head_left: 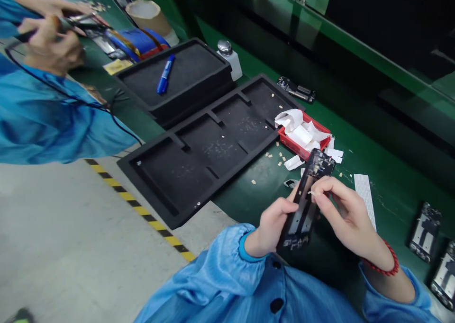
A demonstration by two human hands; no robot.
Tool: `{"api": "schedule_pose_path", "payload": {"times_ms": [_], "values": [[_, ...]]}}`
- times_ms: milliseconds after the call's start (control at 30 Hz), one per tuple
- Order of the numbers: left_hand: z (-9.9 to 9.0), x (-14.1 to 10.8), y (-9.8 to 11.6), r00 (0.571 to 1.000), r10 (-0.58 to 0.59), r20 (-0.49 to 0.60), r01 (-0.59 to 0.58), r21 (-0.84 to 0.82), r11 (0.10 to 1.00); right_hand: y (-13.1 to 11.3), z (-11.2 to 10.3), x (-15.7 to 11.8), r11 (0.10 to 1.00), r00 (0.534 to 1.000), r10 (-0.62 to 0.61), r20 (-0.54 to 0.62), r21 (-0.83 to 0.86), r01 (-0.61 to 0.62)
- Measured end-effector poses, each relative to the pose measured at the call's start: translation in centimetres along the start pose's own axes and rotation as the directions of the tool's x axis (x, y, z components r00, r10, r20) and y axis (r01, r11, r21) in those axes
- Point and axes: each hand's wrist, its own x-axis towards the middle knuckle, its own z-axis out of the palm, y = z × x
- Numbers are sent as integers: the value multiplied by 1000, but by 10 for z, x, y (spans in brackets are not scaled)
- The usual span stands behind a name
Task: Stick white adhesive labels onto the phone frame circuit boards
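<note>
An opened phone with its inner frame and circuitry bare [304, 209] is held tilted in front of me. My left hand [272, 223] grips its left edge, thumb resting on the frame. Over the phone's right side, my right hand [339, 207] pinches a tiny pale piece [313, 193] between thumb and forefinger, close to the frame's surface; whether it touches cannot be made out. Just beyond the phone's upper end lies a red tray [297, 148] heaped with white paper scraps [302, 132]. A pale strip sheet [365, 197] lies behind my right hand.
A long black compartment tray [199, 171] and a raised black tray with a blue marker [165, 74] stand left. More opened phones lie right [425, 230] and behind [296, 90]. A white pump bottle [231, 60] stands at the back. A co-worker's hands [53, 43] hold a tool far left.
</note>
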Motion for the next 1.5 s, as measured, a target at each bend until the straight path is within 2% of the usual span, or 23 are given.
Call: {"api": "schedule_pose_path", "payload": {"times_ms": [100,267,367,533,600,733,933,1067,1167,1267,1367,1500], "values": [[6,-4,1,984,122,128,-145,190,971,-10,-10,2,998,995,-57,84,40,54],[11,-6,8,926,277,258,-369,455,810,-20,-16,7,987,982,-162,101,25,160],[12,-6,7,900,333,282,-435,517,737,-20,-15,9,982,979,-189,80,24,188],[13,-7,6,860,394,325,-511,536,672,-22,-12,10,979,978,-204,50,9,204],[13,-8,9,862,370,347,-507,559,656,-22,-12,10,979,978,-204,39,8,203],[12,-12,12,899,299,320,-437,638,634,-25,-13,10,979,979,-203,24,-11,203],[13,-14,11,901,306,308,-434,635,640,-26,-12,10,979,979,-205,21,-7,205],[16,-12,10,906,322,276,-424,575,699,-24,-11,12,977,977,-211,30,-2,211],[20,-9,6,916,353,189,-400,471,786,-22,-10,12,977,978,-211,9,-43,211],[21,-7,3,930,352,104,-363,406,839,-20,-8,7,970,973,-200,-112,-162,181],[19,-6,5,943,323,78,-326,412,851,-20,-2,-3,971,942,-207,-264,-171,165],[17,-9,9,936,332,118,-348,462,816,-22,11,-11,955,909,-287,-303,-168,245]]}}
